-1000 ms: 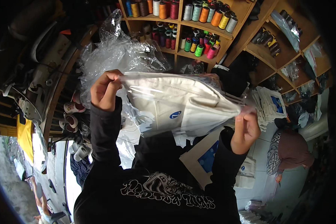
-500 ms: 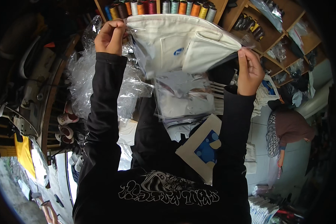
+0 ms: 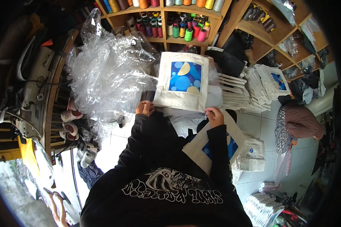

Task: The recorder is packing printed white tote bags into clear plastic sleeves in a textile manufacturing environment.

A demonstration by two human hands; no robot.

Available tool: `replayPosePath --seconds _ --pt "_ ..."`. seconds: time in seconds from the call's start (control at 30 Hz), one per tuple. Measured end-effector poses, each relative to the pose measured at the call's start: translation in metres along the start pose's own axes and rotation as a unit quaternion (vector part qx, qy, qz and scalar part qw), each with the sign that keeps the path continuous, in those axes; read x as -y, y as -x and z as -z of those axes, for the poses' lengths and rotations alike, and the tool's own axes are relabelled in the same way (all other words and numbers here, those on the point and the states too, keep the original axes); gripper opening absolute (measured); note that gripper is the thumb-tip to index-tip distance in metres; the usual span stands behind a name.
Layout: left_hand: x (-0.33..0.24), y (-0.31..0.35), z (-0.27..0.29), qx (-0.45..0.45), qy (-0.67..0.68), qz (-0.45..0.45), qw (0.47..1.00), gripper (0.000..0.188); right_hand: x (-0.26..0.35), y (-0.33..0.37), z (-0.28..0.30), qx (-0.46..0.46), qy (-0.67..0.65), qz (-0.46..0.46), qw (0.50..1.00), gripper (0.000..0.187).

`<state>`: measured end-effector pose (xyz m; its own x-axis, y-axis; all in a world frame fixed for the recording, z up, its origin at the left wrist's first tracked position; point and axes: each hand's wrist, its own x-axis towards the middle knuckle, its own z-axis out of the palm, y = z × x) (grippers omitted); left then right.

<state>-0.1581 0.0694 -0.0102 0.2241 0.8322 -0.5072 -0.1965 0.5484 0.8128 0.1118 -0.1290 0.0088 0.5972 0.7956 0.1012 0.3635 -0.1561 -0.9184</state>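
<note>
A cream canvas tote bag lies flat before me, a blue panel with circles and half-moons facing up. My left hand pinches its near left corner. At the near right corner, my right hand has thumb and fingers closed on the edge. Clear plastic shows along the bag's right side and under its near edge; whether it encloses the bag I cannot tell. A second tote bag with the same kind of panel lies aslant, partly under my right forearm.
Crumpled clear plastic bags are heaped to the left. Folded cream bags lie stacked at right. Thread spools fill the wooden shelf ahead. Another person bends over at far right. Shoes line the left side.
Both hands have come down and nearer, closer together. The bag, held up and stretched in clear plastic before, now lies flat with its blue panel upward.
</note>
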Motion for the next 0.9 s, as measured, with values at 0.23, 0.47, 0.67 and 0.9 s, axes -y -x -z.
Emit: replayPosePath --seconds 0.23,0.47,0.67,0.9 --pt "-0.004 0.004 0.01 0.08 -0.244 -0.109 0.96 0.058 -0.001 -0.001 -0.022 -0.014 0.084 -0.11 0.99 0.044" --pt "0.007 -0.01 0.012 0.088 -0.27 -0.127 0.951 0.041 -0.005 0.002 -0.027 -0.021 0.148 -0.103 0.983 0.046" --pt "0.005 -0.002 0.016 0.082 -0.288 -0.155 0.942 0.028 -0.006 0.005 -0.029 -0.024 0.101 -0.116 0.988 0.045" --pt "0.024 -0.009 0.018 0.025 -0.234 -0.179 0.955 0.016 -0.015 0.013 -0.028 -0.048 0.1 -0.081 0.99 0.042"
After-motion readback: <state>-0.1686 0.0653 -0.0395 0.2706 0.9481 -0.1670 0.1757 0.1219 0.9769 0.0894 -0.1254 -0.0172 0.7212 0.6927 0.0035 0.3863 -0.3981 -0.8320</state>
